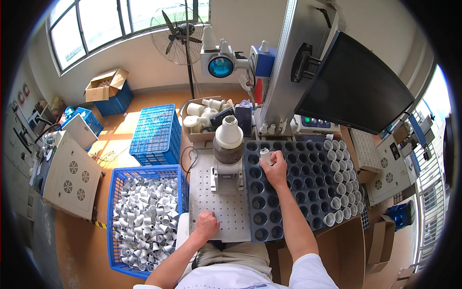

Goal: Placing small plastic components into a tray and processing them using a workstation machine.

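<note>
My right hand pinches a small white plastic cup between thumb and fingers. It is over the upper left part of a dark tray with rows of round pockets. White cups fill several columns at the tray's right side, while most other pockets show dark. My left hand rests as a closed fist on a perforated metal plate, with nothing showing from it. Behind that fist, a round fixture with a white stepped top stands on a metal block on the plate.
A blue basket heaped with white cups sits at left, with a blue crate beyond. Above the fixture hangs a machine head with a blue lens. A dark monitor juts out at upper right. A box of white parts stands behind.
</note>
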### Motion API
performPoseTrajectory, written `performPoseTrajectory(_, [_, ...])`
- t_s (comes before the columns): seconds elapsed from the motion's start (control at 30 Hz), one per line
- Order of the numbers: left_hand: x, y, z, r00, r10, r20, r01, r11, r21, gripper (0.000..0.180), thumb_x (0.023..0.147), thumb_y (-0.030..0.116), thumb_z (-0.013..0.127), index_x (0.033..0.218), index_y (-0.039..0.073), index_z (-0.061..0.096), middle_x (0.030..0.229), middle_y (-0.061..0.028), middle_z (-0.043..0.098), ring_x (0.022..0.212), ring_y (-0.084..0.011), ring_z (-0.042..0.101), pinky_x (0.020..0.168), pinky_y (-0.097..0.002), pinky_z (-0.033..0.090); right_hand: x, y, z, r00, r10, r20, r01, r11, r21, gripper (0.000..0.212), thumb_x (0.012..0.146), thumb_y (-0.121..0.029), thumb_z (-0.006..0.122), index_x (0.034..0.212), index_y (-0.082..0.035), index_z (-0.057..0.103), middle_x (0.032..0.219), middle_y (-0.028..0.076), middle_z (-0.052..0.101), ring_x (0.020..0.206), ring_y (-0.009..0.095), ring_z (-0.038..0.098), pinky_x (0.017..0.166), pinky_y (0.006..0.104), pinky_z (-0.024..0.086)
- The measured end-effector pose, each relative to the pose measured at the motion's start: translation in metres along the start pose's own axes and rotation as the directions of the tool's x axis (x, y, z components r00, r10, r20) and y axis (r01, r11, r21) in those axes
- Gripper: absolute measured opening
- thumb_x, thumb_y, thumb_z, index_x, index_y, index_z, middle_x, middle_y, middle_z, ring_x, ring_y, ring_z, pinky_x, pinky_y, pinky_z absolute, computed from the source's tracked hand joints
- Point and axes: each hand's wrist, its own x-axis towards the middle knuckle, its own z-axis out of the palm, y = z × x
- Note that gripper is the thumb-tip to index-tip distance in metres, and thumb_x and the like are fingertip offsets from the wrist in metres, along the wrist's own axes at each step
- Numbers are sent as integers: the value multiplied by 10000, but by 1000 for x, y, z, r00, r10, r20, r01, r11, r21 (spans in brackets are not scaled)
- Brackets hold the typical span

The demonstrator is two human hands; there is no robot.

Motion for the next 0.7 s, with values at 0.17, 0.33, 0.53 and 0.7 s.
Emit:
performPoseTrajectory(0.17, [0, -1, 0, 1000, 5, 11, -5, 1000, 4, 135, 599, 97, 662, 513, 34, 578, 666, -125, 576, 674, -297, 588, 668, -408, 485, 0, 2, 1, 1000, 15, 8, -15, 1000, -6, 360, 744, -135, 744, 787, -57, 396, 877, 84, 601, 742, 127, 542, 704, 281, 464])
performPoseTrajectory(0.33, [1, 1, -3, 1000, 12, 16, -12, 1000, 20, 134, 597, 96, 659, 512, 33, 577, 667, -127, 576, 674, -296, 586, 670, -406, 485, 0, 0, 0, 1000, -1, 1, 1, 1000, -3, 364, 741, -140, 747, 782, -58, 395, 879, 84, 598, 734, 128, 532, 696, 283, 459])
performPoseTrajectory(0.53, [0, 2, -4, 1000, -8, 25, 8, 1000, 17, 130, 598, 84, 647, 513, 31, 566, 680, -133, 580, 691, -308, 588, 683, -409, 488, -1, -1, 0, 1000, 4, -2, -4, 1000, -15, 369, 735, -146, 751, 775, -59, 394, 874, 81, 593, 732, 132, 529, 693, 288, 457])
performPoseTrajectory(0.7, [7, -4, -2, 971, -239, -8, 233, 952, -199, 118, 648, 43, 581, 548, 6, 530, 615, -199, 536, 623, -356, 565, 604, -455, 443, 3, 12, 0, 999, 30, -24, -28, 996, 79, 355, 743, -147, 748, 770, -60, 405, 833, 74, 581, 719, 155, 528, 691, 296, 456])
